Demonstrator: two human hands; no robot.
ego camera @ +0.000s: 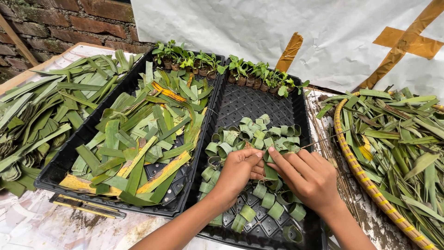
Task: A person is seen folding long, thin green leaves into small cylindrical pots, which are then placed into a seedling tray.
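Both hands meet over the right black tray [259, 104], above a heap of small rolled leaf rings [252, 136]. The left hand [238, 169] has its fingers curled and pressed together around one leaf ring [269, 172], and the right hand [310, 178] pinches the same ring from the other side with thumb and forefinger. A thin stick [323, 139] lies just beside the right fingers, pointing toward the basket.

I think the ring may spring open if either pinch becomes loose, because the leaf strip is stiff and only rolled. The forearms also lie low over the finished rings at the near edge of the tray, so a careless pull back could push some of them over the rim onto the worktop [41, 222].

There is not much free room. On the left stands a second tray full of cut leaf strips [143, 134], touching the first one. On the right a round woven basket [365, 180] with long leaves is near. At the far end small seedlings [259, 76] stand in a row, and bare tray floor stays open between them and the rings.
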